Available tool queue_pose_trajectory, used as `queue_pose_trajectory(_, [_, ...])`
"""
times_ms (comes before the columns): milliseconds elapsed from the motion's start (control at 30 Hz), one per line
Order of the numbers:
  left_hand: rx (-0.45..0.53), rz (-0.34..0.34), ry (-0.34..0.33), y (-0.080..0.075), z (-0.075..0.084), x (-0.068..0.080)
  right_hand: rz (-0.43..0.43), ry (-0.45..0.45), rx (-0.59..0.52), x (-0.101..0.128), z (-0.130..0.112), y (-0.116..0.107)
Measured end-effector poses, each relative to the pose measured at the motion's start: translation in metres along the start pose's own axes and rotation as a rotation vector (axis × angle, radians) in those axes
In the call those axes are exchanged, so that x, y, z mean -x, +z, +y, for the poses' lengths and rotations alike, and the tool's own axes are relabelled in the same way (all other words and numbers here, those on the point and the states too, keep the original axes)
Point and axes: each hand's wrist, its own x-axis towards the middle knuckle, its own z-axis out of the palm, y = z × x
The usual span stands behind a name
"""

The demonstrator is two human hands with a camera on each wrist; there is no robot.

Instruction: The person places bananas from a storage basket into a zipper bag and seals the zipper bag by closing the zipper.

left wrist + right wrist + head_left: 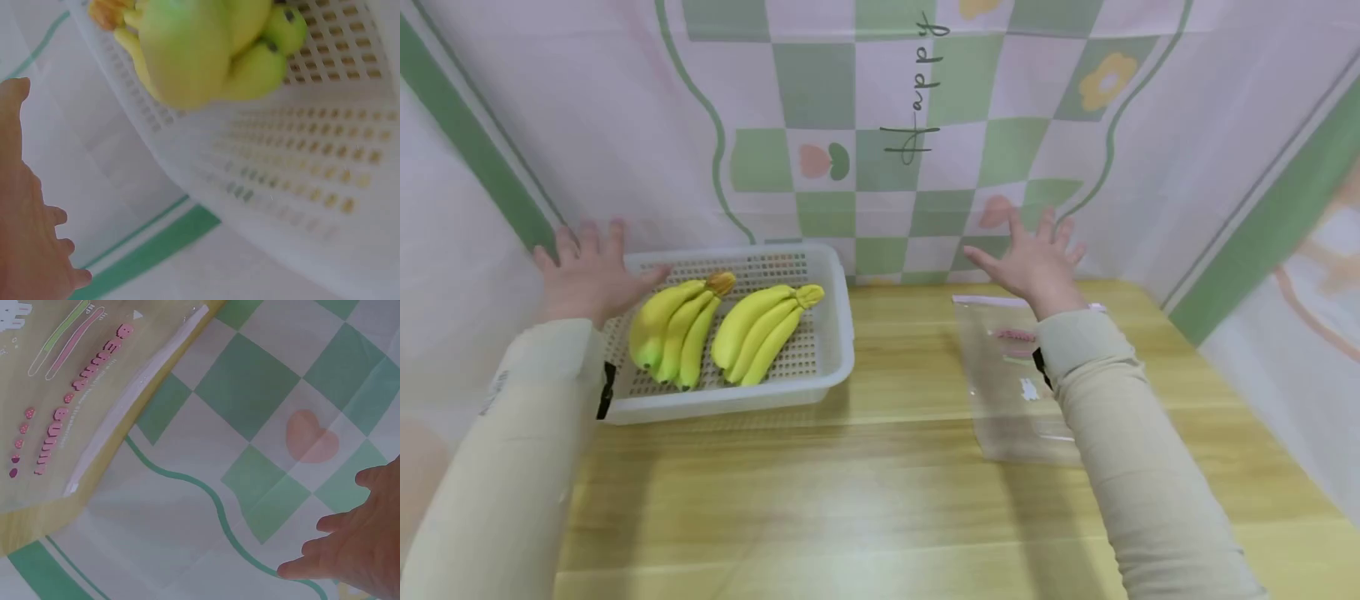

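Two bunches of yellow bananas (722,329) lie side by side in a white perforated basket (831,287) on the left of the wooden table. My left hand (587,271) hovers with spread fingers over the basket's far left corner and holds nothing; the left wrist view shows it (28,237) beside the basket wall (300,181) and the bananas (200,56). My right hand (1033,258) is raised with fingers spread above the far edge of a clear zip bag (1011,379) with pink print. The right wrist view shows that hand (356,547) near the checked backdrop, with the bag (75,381) below.
A pink and green checked cloth (880,125) hangs behind and on both sides of the wooden table (880,483). The basket stands against the back cloth at the left; the bag lies flat at the right.
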Motion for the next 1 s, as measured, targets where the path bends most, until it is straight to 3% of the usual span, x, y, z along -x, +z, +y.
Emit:
queue_pose_trajectory(367, [-0.029, 0.007, -0.034, -0.002, -0.043, 0.013, 0.007, 0.001, 0.006, 0.000, 0.020, 0.010])
queue_pose_trajectory(500, [-0.005, -0.058, -0.046, 0.003, -0.058, 0.017, 0.026, 0.000, 0.073, -0.001, 0.032, 0.017])
queue_pose_trajectory(733, [0.028, -0.276, -0.053, 0.006, -0.067, 0.022, 0.056, 0.007, 0.180, 0.000, 0.055, 0.038])
queue_pose_trajectory(833, [0.045, -0.297, -0.043, 0.011, -0.068, 0.022, 0.059, 0.005, 0.193, 0.000, 0.064, 0.048])
queue_pose_trajectory(1000, [0.089, -0.261, -0.041, 0.023, -0.072, 0.022, 0.034, 0.017, 0.128, 0.008, 0.077, 0.067])
